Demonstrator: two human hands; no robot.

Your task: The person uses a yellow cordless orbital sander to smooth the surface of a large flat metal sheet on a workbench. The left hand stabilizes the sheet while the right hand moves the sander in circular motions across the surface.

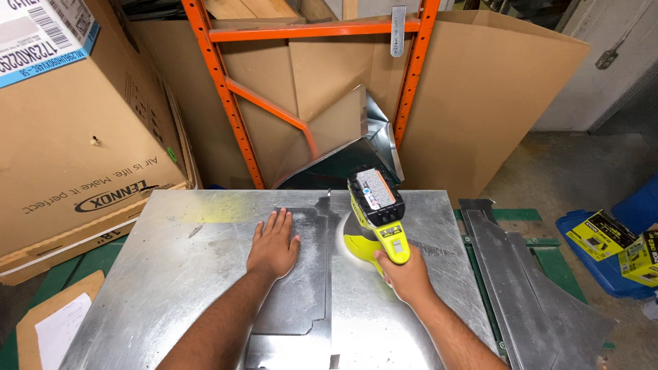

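Observation:
My left hand (pixel 274 243) lies flat, fingers spread, on a cut sheet-metal piece (pixel 301 288) that rests on a larger metal sheet (pixel 171 274). My right hand (pixel 408 274) grips the handle of a yellow-green cordless sander (pixel 375 219) with a black battery on top. Its round pad sits on the metal just right of my left hand.
An orange rack upright (pixel 226 96) and brown cardboard boxes (pixel 75 137) stand behind the sheet. A bent shiny metal duct piece (pixel 356 137) leans at the back. More cut metal strips (pixel 521 288) lie at the right. Yellow boxes (pixel 603 236) sit on a blue lid on the floor.

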